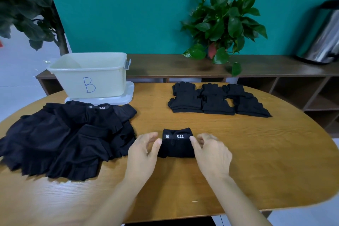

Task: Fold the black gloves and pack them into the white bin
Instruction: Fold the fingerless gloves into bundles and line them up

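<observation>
A folded black glove (176, 145) with a white "5.11" label lies at the middle of the wooden table (256, 161). My left hand (145, 154) is at its left edge and my right hand (211, 152) at its right edge, fingertips touching the glove's upper corners. Both hands look relaxed, with fingers lightly bent. A heap of unfolded black gloves (69, 137) lies to the left. Folded black gloves (216, 101) sit in rows at the far right of the table. The white bin (89, 75), marked "B", stands at the far left on its lid.
A potted green plant (223, 24) and a steel urn (322, 35) stand on the low wooden shelf (266, 68) behind the table. A large dark plant (27, 9) fills the upper left corner. The table's front edge is close to me.
</observation>
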`<action>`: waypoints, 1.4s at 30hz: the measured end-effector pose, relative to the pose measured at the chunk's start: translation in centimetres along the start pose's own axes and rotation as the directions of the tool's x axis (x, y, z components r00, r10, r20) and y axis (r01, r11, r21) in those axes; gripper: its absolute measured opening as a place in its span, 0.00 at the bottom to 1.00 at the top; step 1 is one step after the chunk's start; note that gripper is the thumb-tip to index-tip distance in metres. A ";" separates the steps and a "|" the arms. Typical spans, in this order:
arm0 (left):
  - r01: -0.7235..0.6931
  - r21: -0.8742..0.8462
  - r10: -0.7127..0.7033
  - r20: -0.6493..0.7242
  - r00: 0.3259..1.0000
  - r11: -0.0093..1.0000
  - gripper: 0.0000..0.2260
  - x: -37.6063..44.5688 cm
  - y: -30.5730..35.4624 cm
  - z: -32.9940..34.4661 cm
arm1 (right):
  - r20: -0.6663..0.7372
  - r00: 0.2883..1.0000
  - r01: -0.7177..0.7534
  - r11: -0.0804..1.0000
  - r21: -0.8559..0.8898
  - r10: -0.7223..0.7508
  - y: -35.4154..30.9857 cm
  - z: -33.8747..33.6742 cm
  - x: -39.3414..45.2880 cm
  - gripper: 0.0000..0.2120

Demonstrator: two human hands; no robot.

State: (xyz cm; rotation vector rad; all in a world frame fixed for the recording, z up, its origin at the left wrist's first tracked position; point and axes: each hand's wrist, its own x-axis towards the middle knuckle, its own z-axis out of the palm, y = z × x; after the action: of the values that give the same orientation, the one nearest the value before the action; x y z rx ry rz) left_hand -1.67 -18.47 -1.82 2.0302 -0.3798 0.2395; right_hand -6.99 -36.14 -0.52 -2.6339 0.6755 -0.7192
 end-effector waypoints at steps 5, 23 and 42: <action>-0.322 0.217 0.304 0.109 0.946 0.922 0.16 -3.4 0.4 0.6 | -0.177 0.767 0.613 0.786 -0.079 -0.616 0.4 0.6 -0.3 0.06; -0.447 0.473 0.107 0.587 0.803 0.760 0.28 -1.2 -2.4 1.6 | 0.178 0.839 0.537 0.835 -0.118 -0.515 1.1 4.7 -1.3 0.26; -0.400 0.381 0.214 0.445 0.870 0.834 0.29 -1.8 -3.2 0.4 | 0.150 0.785 0.597 0.799 0.074 -0.601 0.6 0.3 -1.8 0.17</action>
State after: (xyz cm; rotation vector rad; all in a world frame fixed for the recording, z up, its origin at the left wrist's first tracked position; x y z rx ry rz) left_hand -2.21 -17.16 -5.23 2.4869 -0.9946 0.1340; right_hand -8.41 -35.69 -1.68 -2.8508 -0.2517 -0.6370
